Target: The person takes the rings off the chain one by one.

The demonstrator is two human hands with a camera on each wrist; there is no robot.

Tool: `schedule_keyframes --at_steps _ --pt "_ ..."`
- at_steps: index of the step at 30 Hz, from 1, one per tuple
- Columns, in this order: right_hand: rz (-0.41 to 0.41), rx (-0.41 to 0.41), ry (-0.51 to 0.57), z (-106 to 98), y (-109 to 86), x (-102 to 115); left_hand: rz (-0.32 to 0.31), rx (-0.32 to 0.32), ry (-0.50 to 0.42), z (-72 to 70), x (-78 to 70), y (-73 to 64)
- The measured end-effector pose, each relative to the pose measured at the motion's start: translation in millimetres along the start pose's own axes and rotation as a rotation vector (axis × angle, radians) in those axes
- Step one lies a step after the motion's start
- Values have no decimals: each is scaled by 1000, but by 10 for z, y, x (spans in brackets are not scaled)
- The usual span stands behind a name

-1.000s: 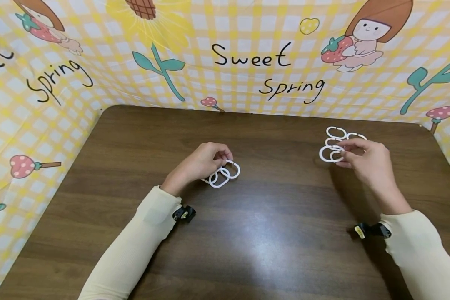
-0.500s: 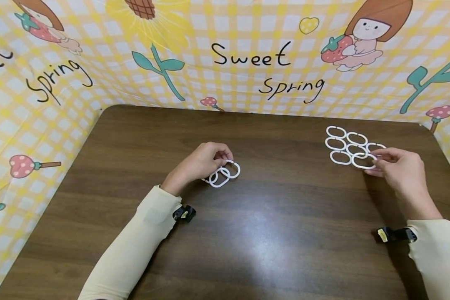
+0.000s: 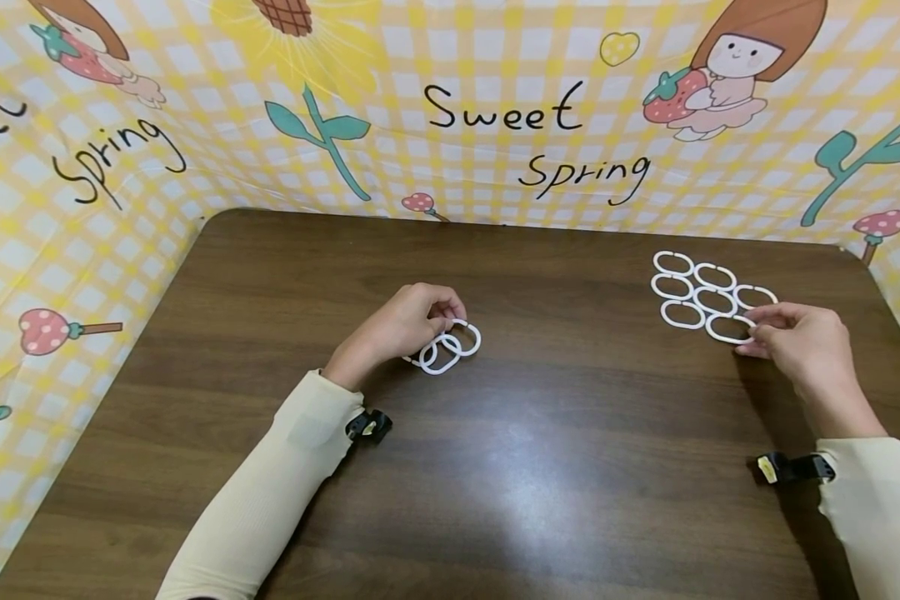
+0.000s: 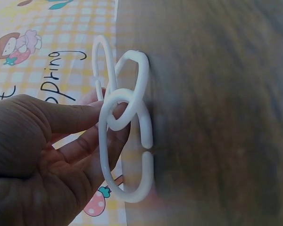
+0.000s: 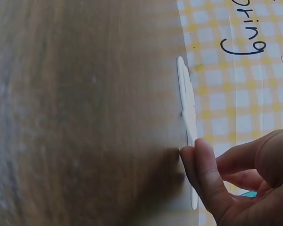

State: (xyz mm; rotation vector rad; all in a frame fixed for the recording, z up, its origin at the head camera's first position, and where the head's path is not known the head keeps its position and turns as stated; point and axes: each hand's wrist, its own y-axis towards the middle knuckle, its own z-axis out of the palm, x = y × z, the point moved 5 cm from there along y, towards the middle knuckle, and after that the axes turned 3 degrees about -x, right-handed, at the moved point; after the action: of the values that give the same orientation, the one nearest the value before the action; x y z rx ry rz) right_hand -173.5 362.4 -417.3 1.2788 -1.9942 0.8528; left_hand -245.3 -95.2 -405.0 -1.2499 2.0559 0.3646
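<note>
In my left hand (image 3: 405,321) I pinch a chain of three linked white plastic shower curtain rings (image 4: 104,150), oval with a small gap in each. Its thumb and forefinger meet at the upper link, and the lower links hang close over the wood. At the right, my right hand (image 3: 810,342) pinches the end of a single white ring (image 3: 708,327) between thumb and fingertips. That ring lies at the near right of a group of several matching rings (image 3: 662,314), set flat side by side in rows. In the right wrist view the group shows edge-on.
A brown wooden table (image 3: 525,433) carries everything. Yellow checked cloth (image 3: 480,50) with printed flowers and lettering rises behind it and along its left side. Each wrist wears a small black camera (image 3: 367,427).
My right hand has moved right, carrying its ring from the group's left side to its near right. In the last half second that ring has shifted slightly toward me. My left hand stays put.
</note>
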Motion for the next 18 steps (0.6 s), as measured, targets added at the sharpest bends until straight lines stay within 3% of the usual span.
schedule_keyframes --at_steps 11,18 --pt "1 1 -74 20 4 -8 -5 2 -2 -8 -3 0" --pt "16 -6 -51 19 5 1 -10 13 9 -3 -19 -1"
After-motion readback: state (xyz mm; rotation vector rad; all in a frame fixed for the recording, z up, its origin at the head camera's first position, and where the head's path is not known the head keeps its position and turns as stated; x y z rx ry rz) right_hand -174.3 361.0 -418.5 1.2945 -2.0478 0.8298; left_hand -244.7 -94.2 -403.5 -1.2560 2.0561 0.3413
